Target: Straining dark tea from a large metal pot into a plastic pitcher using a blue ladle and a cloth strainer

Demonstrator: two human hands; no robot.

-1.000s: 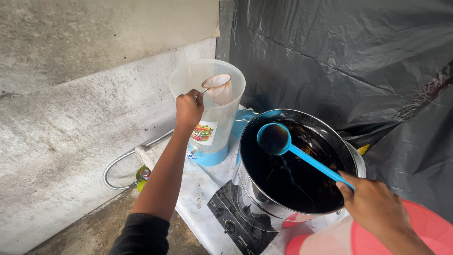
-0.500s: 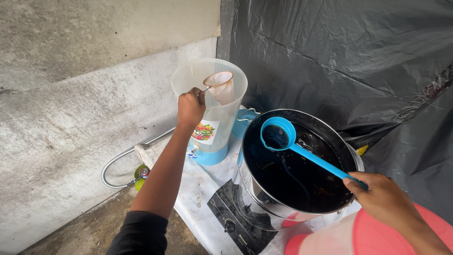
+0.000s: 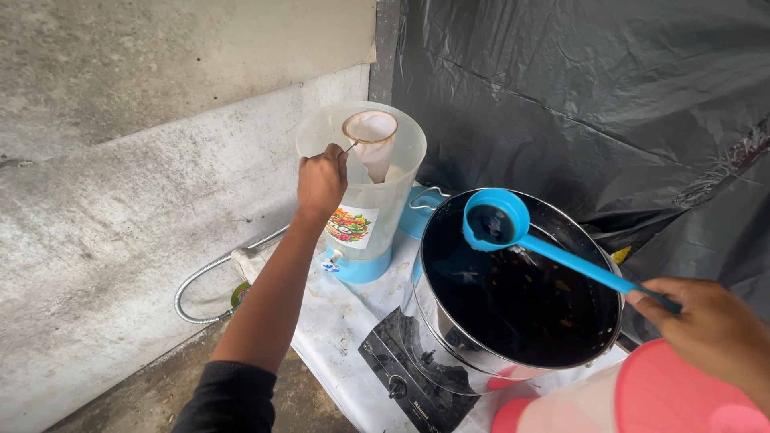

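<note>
- The left hand (image 3: 322,180) reaches forward, its grip closed around the thin wire handle of a cloth strainer (image 3: 371,138).
- The cloth strainer, a round ring with a pale fabric bag, hangs inside the open mouth of a tall clear plastic dispenser (image 3: 361,188).
- The dispenser has a blue base, a small tap low on its front and a colourful sticker on its side. It stands on a desk (image 3: 346,317) covered with a white sheet, beside a grey concrete wall (image 3: 120,200).
- The right hand (image 3: 712,329), at the lower right edge, has its grip closed on the end of a long blue ladle (image 3: 529,240).
- The ladle's bowl holds dark liquid and is raised over the far left rim of a large steel pot (image 3: 513,317).
- The pot is full of dark liquid with small bits floating in it, and it sits on a black gas stove (image 3: 401,377) with a knob on its front.
- A grey flexible hose (image 3: 210,273) curves along the wall, left of the desk.
- A pink plastic container (image 3: 642,401) fills the bottom right corner.
- Black plastic sheeting (image 3: 593,96) hangs behind the pot.
</note>
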